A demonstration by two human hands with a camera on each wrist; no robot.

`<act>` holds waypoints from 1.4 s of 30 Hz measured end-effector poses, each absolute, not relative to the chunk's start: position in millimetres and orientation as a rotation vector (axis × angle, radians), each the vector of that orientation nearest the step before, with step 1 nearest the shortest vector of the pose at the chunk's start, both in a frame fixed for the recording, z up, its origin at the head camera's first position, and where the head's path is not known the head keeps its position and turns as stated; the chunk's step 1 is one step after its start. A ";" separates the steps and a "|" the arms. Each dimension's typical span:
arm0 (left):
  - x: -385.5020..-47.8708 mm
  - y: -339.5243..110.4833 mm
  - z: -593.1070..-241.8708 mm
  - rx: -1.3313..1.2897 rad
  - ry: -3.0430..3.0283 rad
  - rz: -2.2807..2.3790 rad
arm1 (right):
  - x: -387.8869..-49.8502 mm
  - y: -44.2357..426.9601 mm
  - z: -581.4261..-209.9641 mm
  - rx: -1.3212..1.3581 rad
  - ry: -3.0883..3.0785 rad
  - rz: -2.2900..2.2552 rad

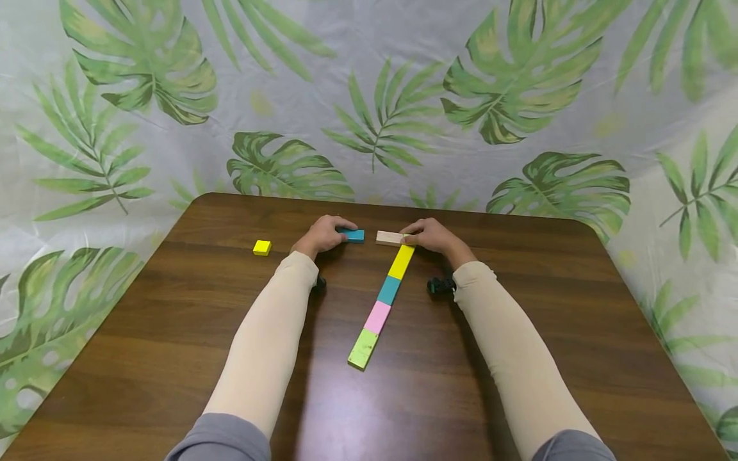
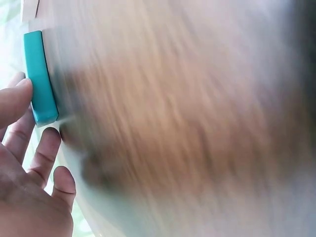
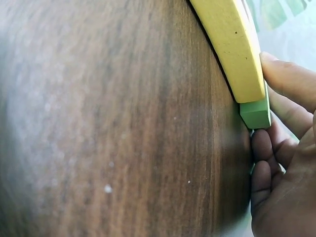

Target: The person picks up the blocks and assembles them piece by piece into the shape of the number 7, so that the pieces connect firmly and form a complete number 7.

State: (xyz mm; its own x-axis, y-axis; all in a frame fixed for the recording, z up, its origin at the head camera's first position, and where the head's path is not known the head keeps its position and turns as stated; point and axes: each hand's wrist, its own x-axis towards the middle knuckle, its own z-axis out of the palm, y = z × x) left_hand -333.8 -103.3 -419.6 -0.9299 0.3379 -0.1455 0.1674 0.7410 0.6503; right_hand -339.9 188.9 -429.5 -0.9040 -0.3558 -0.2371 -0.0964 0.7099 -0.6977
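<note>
My left hand (image 1: 324, 235) pinches a blue rectangular block (image 1: 354, 236) at its left end, thumb on the near side. In the left wrist view that block (image 2: 40, 79) looks turquoise, with the outer fingers spread below it. Across a small gap to its right lies a plain wooden block (image 1: 389, 238). My right hand (image 1: 429, 235) holds a green block (image 3: 256, 116) at the wooden block's right end, mostly hidden in the head view. Against it begins a slanting row of flat blocks: yellow (image 1: 401, 261), teal (image 1: 389, 291), pink (image 1: 377, 317) and light green (image 1: 363, 349).
A small yellow block (image 1: 262, 248) lies apart on the left of the brown wooden table (image 1: 173, 371). Behind the table's far edge hangs a leaf-patterned cloth (image 1: 392, 38). Each wrist wears a dark device, such as the right one (image 1: 441, 286).
</note>
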 end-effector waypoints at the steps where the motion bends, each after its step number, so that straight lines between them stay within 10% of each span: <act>1: -334.0 -101.6 -419.8 0.399 2.686 0.970 | -339.8 189.0 -429.4 -0.352 2.564 -1.016; 42: -340.2 -80.4 -422.0 0.611 2.703 0.854 | -338.3 186.7 -427.7 -0.331 2.581 -1.018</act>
